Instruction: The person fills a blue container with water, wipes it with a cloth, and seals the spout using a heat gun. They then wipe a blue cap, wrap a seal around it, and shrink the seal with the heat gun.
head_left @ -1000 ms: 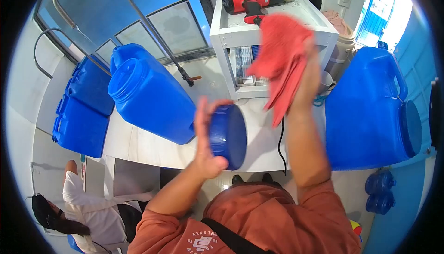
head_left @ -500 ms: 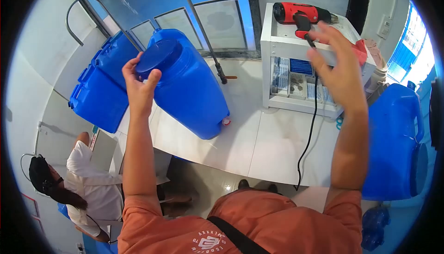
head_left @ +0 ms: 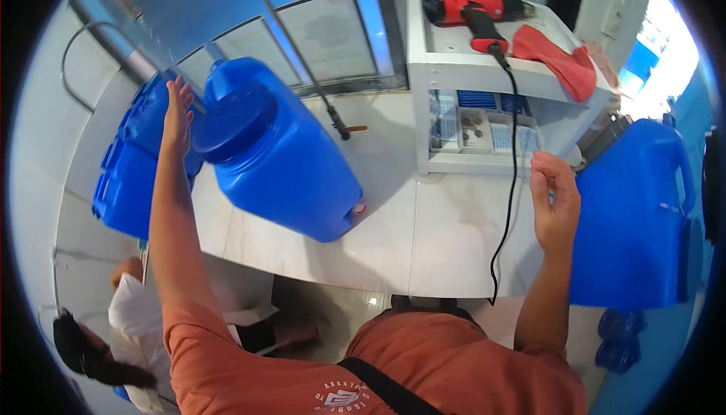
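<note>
The only view comes from the wearer's head, facing forward and steeply down over their own shirt (head_left: pixel 378 362), with the tabletop (head_left: pixel 378 245) close in front.

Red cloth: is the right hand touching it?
Apart. The head view shows the right hand below the red cloth, with the side of the white cart visible in the gap between them.

I see the large container (head_left: pixel 291 169) on the counter (head_left: pixel 386 256), its lid (head_left: pixel 236 116) on top; jugs (head_left: pixel 125 192) lie left, a shelf unit (head_left: pixel 454 165) right, bearing a heat gun (head_left: pixel 469 8) and cloth (head_left: pixel 556 60); another jug (head_left: pixel 624 218) is far right.
</note>
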`<state>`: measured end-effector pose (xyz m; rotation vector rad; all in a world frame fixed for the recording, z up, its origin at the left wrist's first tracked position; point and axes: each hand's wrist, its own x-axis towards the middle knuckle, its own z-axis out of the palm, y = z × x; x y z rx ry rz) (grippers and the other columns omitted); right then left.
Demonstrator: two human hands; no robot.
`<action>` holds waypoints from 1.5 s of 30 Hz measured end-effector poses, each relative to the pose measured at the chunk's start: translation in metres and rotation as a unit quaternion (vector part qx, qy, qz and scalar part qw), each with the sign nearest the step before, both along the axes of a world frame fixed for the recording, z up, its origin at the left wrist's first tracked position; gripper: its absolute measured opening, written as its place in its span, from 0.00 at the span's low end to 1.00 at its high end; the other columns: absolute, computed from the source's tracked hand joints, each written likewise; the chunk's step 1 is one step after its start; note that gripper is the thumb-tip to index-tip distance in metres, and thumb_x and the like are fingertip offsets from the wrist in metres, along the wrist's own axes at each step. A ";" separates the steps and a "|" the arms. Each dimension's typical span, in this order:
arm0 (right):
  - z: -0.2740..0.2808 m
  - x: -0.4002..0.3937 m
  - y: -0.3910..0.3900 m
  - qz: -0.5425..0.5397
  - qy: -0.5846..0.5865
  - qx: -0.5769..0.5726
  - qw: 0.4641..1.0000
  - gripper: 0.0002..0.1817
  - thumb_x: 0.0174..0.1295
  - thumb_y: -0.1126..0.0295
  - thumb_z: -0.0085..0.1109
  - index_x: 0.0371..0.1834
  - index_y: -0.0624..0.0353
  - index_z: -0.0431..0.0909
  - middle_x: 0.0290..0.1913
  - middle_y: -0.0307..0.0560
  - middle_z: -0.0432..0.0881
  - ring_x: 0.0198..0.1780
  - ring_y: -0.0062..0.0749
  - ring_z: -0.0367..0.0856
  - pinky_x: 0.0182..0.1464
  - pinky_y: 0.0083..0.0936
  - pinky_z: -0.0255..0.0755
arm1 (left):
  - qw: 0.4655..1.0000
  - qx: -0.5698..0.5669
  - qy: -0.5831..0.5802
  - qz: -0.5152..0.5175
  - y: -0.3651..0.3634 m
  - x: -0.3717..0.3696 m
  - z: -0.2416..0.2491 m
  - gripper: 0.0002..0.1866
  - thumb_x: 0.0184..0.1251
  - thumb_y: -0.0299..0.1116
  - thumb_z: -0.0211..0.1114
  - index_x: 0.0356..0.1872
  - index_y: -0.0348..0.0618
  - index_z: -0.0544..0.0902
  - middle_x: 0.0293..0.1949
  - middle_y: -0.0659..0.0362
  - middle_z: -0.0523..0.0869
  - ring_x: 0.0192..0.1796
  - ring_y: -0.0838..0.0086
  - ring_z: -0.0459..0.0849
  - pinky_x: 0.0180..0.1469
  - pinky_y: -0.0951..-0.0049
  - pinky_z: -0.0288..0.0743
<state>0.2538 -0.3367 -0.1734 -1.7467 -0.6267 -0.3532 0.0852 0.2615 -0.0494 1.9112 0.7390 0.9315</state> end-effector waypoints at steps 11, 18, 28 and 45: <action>-0.064 -0.016 -0.092 -0.114 0.145 -0.107 0.977 0.09 0.70 0.67 0.62 0.48 0.60 0.83 0.48 0.41 0.84 0.42 0.22 0.78 0.43 0.20 0.72 | 0.911 -0.247 0.147 -0.296 0.076 0.050 -0.038 0.51 0.71 0.76 0.31 0.79 0.43 0.56 0.76 0.46 0.64 0.78 0.57 0.59 0.79 0.56 0.47; -0.092 0.099 -0.004 -0.021 0.018 -0.133 0.991 0.11 0.68 0.71 0.63 0.50 0.63 0.82 0.44 0.49 0.85 0.46 0.35 0.85 0.44 0.26 0.77 | 0.917 -0.278 0.030 -0.285 0.029 0.024 -0.049 0.51 0.71 0.77 0.31 0.79 0.42 0.56 0.76 0.46 0.64 0.77 0.57 0.61 0.78 0.59 0.50; -0.104 0.175 0.157 0.091 -0.200 -0.405 0.887 0.13 0.62 0.59 0.65 0.43 0.52 0.89 0.45 0.47 0.87 0.51 0.46 0.83 0.55 0.43 0.75 | 0.972 0.157 -0.111 -0.136 -0.150 -0.045 0.031 0.64 0.56 0.88 0.35 0.78 0.38 0.58 0.74 0.45 0.68 0.76 0.53 0.64 0.78 0.53 0.48; -0.113 0.233 0.155 0.126 0.000 -0.311 0.942 0.20 0.68 0.50 0.58 0.51 0.51 0.86 0.51 0.54 0.87 0.54 0.51 0.85 0.56 0.42 0.76 | 0.822 0.351 0.347 -0.285 -0.307 -0.051 0.072 0.49 0.59 0.69 0.57 0.74 0.41 0.68 0.75 0.45 0.65 0.77 0.50 0.60 0.78 0.52 0.49</action>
